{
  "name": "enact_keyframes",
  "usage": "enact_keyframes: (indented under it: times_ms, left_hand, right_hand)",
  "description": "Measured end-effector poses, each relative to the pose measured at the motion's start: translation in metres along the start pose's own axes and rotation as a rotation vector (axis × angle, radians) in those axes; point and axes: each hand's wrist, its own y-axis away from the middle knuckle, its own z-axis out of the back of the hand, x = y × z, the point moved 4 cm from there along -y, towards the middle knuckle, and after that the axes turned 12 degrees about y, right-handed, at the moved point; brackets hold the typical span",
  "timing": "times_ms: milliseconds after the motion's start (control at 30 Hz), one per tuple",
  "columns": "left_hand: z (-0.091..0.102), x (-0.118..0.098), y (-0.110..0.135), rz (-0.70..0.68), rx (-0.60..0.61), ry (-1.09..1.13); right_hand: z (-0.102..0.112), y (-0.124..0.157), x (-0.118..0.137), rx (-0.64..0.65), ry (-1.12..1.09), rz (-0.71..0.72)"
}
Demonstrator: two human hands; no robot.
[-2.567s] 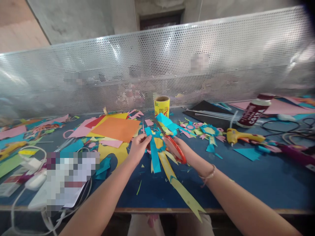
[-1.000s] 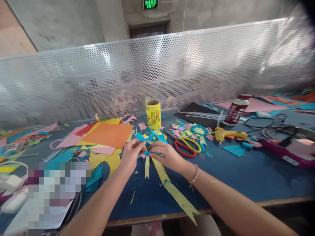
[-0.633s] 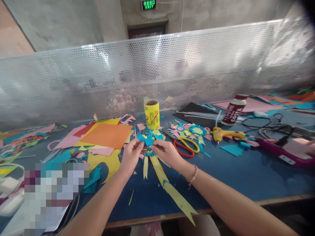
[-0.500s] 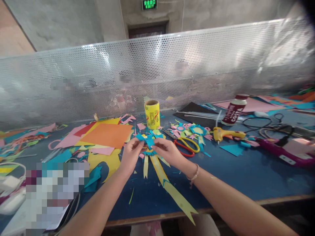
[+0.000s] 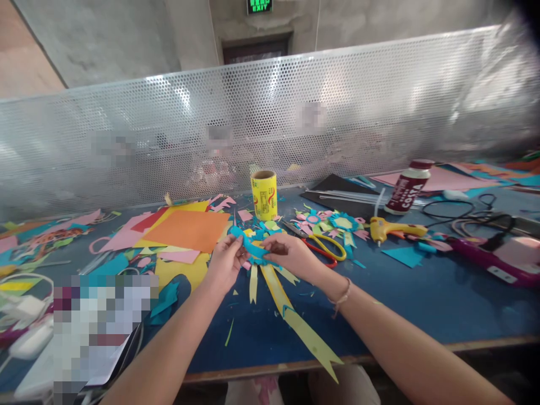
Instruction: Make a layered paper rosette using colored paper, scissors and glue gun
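Between my two hands is a curved blue paper strip (image 5: 252, 247). My left hand (image 5: 228, 260) pinches its left end, with the tip standing up past the thumb. The fingers of my right hand (image 5: 287, 253) are closed on the strip's right side. Just beneath lies a paper rosette, largely covered by my hands, with a blue pleated edge and pale yellow tails (image 5: 310, 340) that run down to the table's front edge. Red and yellow-handled scissors (image 5: 327, 247) rest beside my right hand.
A yellow tape roll (image 5: 264, 197) stands behind my hands. Orange paper (image 5: 189, 229) and other coloured sheets lie left. At right are a yellow glue gun (image 5: 394, 229), a bottle (image 5: 407, 188) and cables. A perforated metal screen (image 5: 169, 129) runs along the back.
The blue paper between my hands now shows as a curved strip, where it looked flatter and folded before. My left hand has turned slightly. The whole view has shifted a little.
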Motion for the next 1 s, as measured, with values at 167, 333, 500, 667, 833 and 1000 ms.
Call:
enact_keyframes:
  times_ms: [167, 333, 500, 667, 833, 1000]
  left_hand:
    - [0.001, 0.002, 0.000, -0.019, -0.014, -0.101]
    - [-0.004, 0.004, 0.003, -0.068, 0.058, -0.233]
    - [-0.007, 0.006, 0.005, -0.025, 0.099, -0.265]
    - [-0.007, 0.007, 0.003, -0.059, 0.201, -0.400]
    - [-0.003, 0.006, 0.000, -0.149, 0.213, -0.513]
    - [-0.004, 0.009, 0.001, -0.157, 0.192, -0.519]
  right_hand:
    - [0.000, 0.004, 0.011, 0.047, 0.127, 0.102]
    - [0.004, 0.006, 0.017, -0.054, 0.170, 0.323]
    - [0.012, 0.009, 0.023, -0.181, 0.219, 0.459]
    - [0.014, 0.007, 0.021, -0.148, 0.116, 0.349]
    - [0.008, 0.000, 0.011, -0.128, -0.181, 0.189]
    - [0.002, -0.003, 0.005, -0.112, -0.405, 0.003]
